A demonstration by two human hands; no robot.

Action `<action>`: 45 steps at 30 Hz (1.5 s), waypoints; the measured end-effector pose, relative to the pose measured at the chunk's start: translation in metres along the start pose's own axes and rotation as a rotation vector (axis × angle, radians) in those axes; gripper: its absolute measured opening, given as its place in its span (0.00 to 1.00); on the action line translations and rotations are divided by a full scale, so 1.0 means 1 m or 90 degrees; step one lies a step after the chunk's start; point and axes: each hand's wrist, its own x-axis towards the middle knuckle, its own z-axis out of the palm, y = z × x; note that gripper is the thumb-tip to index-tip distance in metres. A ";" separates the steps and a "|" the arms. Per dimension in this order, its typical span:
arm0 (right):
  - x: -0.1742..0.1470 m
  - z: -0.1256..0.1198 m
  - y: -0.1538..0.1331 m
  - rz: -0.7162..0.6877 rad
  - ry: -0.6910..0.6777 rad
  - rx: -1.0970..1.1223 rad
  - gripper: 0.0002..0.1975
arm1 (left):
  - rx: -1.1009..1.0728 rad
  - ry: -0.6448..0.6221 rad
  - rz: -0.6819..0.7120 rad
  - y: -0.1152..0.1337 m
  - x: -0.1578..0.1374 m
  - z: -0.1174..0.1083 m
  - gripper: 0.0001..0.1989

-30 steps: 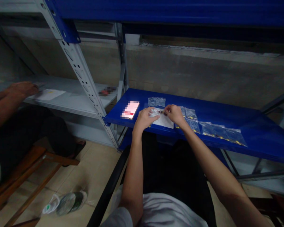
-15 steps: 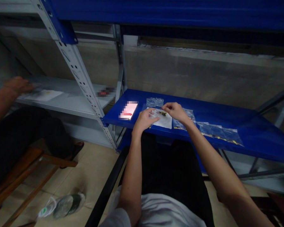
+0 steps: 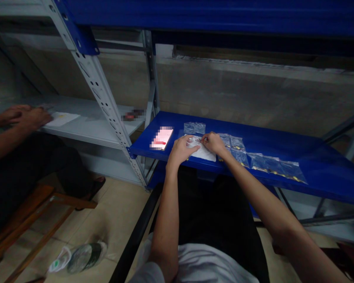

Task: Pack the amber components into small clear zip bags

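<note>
On the blue shelf (image 3: 253,137), my left hand (image 3: 180,150) rests over the left side of a white sheet (image 3: 205,154). Its fingers curve round what looks like a clear plastic bag (image 3: 192,142), the thumb lying lower on the sheet. My right hand (image 3: 213,143) is pinched at the sheet's upper part, near the left fingertips; whatever sits between the fingers is too small to make out. The right hand covers the spot with small dark and yellow pieces. Clear bags with small yellow pieces (image 3: 267,164) lie in a row to the right.
A phone (image 3: 162,138) with a lit screen lies left of my hands. Two flat clear bags (image 3: 194,127) are behind the sheet. Past the metal upright (image 3: 97,88), another person's hands (image 3: 28,117) are over a grey shelf. A plastic bottle (image 3: 87,257) lies on the floor.
My right hand has come down and left over the sheet, covering the dark and yellow pieces and uncovering more bags. My left hand stays in place. The other person's two hands are now together.
</note>
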 end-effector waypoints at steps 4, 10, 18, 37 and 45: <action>0.003 -0.001 -0.002 -0.014 -0.003 -0.012 0.12 | -0.003 0.006 -0.002 -0.001 0.000 -0.003 0.27; 0.001 -0.021 0.001 0.007 0.030 0.152 0.11 | 0.000 0.003 -0.004 0.001 -0.002 -0.002 0.27; -0.037 -0.066 -0.019 -0.142 0.042 0.254 0.10 | -0.018 -0.017 0.079 0.019 -0.001 0.010 0.25; -0.134 -0.125 0.045 -0.057 0.027 0.378 0.20 | -0.483 -0.106 -0.053 0.071 -0.014 0.092 0.25; -0.161 -0.162 0.071 0.070 0.069 0.429 0.24 | -0.650 -0.135 -0.114 0.103 -0.030 0.133 0.14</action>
